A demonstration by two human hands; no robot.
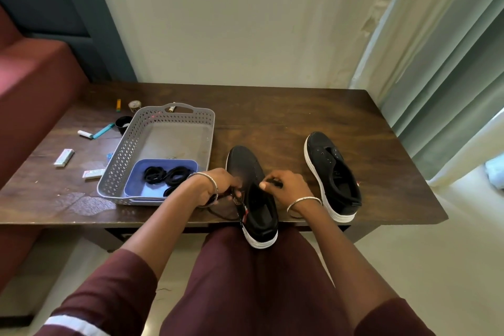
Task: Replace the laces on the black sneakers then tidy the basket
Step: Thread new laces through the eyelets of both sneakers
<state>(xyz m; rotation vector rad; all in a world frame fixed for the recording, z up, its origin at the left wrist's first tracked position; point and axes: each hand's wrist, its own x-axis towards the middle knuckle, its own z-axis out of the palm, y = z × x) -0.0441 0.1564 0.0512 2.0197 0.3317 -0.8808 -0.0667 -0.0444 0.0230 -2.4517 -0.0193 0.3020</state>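
Sneaker up front, heel hanging off the near edge of the worktop over the lap, toe pointing away. On its left side the left hand, fingers curled round a black lace that trails along the worktop edge. On its right side the right hand, thumb and fingers pinching a dark lace end. Both hands cover the eyelets, so the threading is hard to make out. Just right, the second sneaker lies unlaced. Left, a grey basket holds a blue tray of coiled laces. Beyond: white packets, a black cup, smaller bits too tiny to tell.
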